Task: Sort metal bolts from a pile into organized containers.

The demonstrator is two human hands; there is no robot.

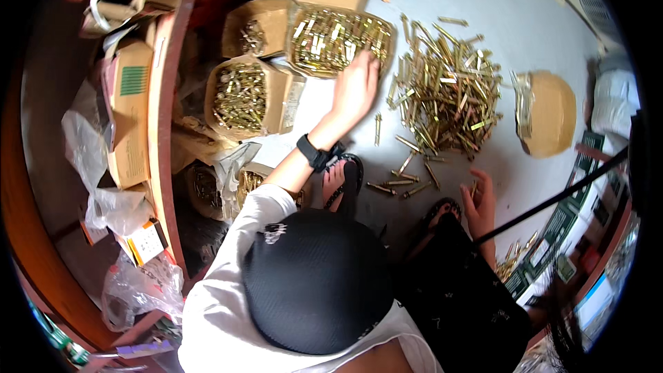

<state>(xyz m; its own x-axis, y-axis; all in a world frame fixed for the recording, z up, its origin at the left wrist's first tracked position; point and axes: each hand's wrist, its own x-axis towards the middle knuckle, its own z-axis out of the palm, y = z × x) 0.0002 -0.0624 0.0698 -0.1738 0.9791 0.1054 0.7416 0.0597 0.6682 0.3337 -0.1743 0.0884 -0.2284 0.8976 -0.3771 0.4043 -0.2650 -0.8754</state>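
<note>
My left hand (356, 85), with a black band and device at the wrist, reaches to the near right side of an open cardboard box (305, 71). Yellow-zinc anchor bolts (331, 36) fill this box, lying mostly side by side. The fingertips touch the bolts there, and whether they grip one is hidden. To the right, a loose heap of similar anchor bolts (448, 90) lies on the grey floor (510, 26). Near the right knee, my right hand (481, 204) has its fingers curled around a single anchor bolt (473, 187), partly hidden by the hand.
More open boxes of metal fasteners (241, 96) line the left side beside a shelf (166, 129). Several stray bolts (406, 184) lie before my feet. A cardboard piece (549, 114) is right of the heap. Green-and-white boxes (564, 223) and a fan (593, 5) stand right.
</note>
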